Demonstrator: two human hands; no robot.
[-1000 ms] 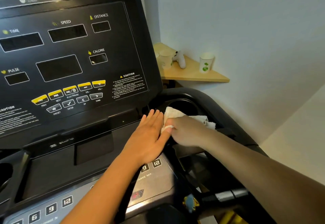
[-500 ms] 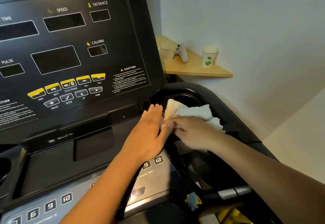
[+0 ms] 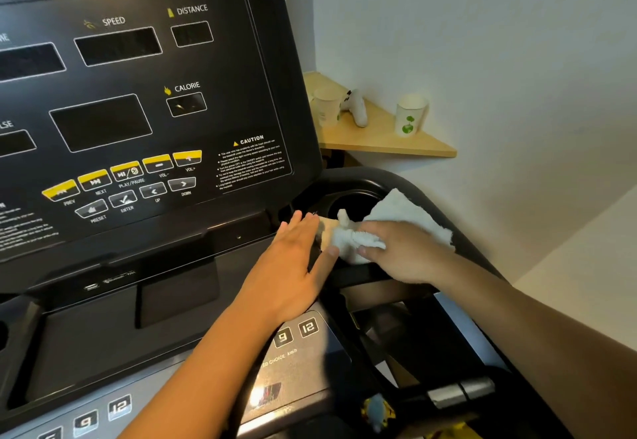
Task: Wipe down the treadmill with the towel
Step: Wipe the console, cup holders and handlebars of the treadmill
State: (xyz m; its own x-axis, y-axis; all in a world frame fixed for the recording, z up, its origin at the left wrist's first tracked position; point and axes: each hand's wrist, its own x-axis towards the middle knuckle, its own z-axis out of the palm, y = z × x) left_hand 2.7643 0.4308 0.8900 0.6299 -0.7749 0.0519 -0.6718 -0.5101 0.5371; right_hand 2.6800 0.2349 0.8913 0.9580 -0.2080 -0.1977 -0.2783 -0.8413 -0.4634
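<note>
Two hands meet just right of the frame's centre. Our left hand (image 3: 293,266) lies flat, fingers straight and together, palm down on the ledge under the display. It holds nothing, and its thumb tip reaches the cloth's edge. We judge it is there to brace us as we lean toward the corner.

Our right hand (image 3: 403,252), just beside it, curls its fingers over a bunched part of the towel (image 3: 403,211) and presses it against the rim of the cup holder (image 3: 355,202). The rest of the white cloth fans out to the right over the black side rail. Bunching it gives the fingers a firm pad to scrub with, we think.

The right forearm enters from the lower right and runs up and left. The left forearm rises from the bottom centre. Both arms are well extended.

The towel sits at the right end of the console of the treadmill (image 3: 241,59), below the caution label. Beyond, right of centre and higher, a wooden shelf (image 3: 379,138) carries a paper cup (image 3: 410,118), a second cup (image 3: 325,106) and a white controller (image 3: 355,107).
</note>
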